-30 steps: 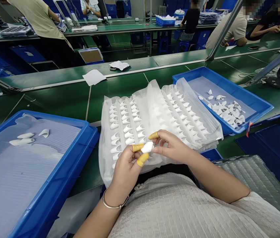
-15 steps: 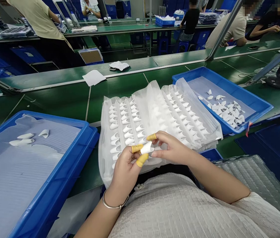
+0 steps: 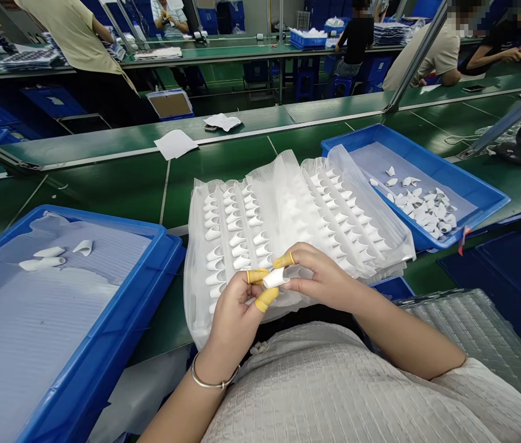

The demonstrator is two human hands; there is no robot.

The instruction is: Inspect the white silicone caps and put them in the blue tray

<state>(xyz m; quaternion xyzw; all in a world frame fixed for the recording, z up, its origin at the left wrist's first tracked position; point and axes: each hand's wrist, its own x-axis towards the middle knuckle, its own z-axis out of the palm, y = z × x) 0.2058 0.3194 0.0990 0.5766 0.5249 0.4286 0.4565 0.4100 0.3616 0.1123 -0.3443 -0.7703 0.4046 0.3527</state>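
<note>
A small white hollow piece (image 3: 274,278), with a slanted open end, is pinched between the thumb and a finger of my left hand (image 3: 242,301). Yellow finger cots cover those two fingertips. My right hand (image 3: 318,277) has its thumb and index finger at the right end of the same piece; a yellow cot covers the index fingertip. Both hands are over the near edge of a soft white pocketed sheet (image 3: 191,246), where rows of similar white pieces (image 3: 237,239) sit in strips. The other fingers of both hands are curled and partly hidden.
On the left, stacked blue trays (image 3: 103,314) hold a few white pieces (image 3: 48,258) on a liner. A blue tray (image 3: 486,203) at right holds a pile of them. Paper (image 3: 176,144) lies on the green bench (image 3: 223,161). Co-workers sit and stand beyond.
The white piece has turned slightly between my fingers, its open end now facing more to the right. My right index finger has shifted a little lower and closer to it.
</note>
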